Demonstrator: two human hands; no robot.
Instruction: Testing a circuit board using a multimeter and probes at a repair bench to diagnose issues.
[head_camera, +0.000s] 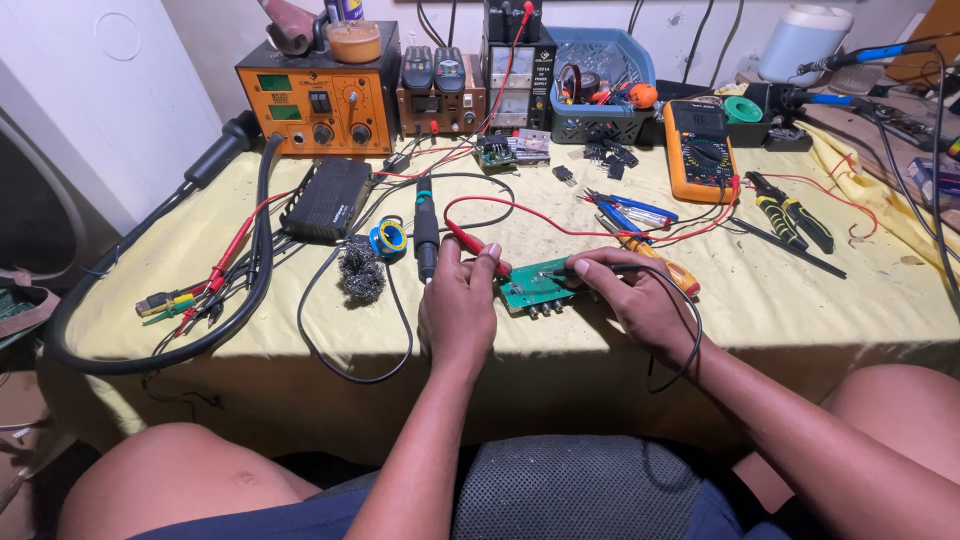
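The green board (535, 285) lies near the bench (800, 310) front edge. Left hand (458, 300) grips a red probe (478, 248), right hand (628, 290) a black probe (600, 270), both tips on it. Just left: soldering iron (426, 228), wire wool (360, 272). Behind: multimeter (700, 150).

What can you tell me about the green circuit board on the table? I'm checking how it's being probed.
The green circuit board is a small flat rectangle lying on the yellow cloth near the table's front edge, with a row of small metal connectors along its near side. The left hand brings a red probe to its left end; the right hand lays a black probe across its top. Finer parts are too small to tell.
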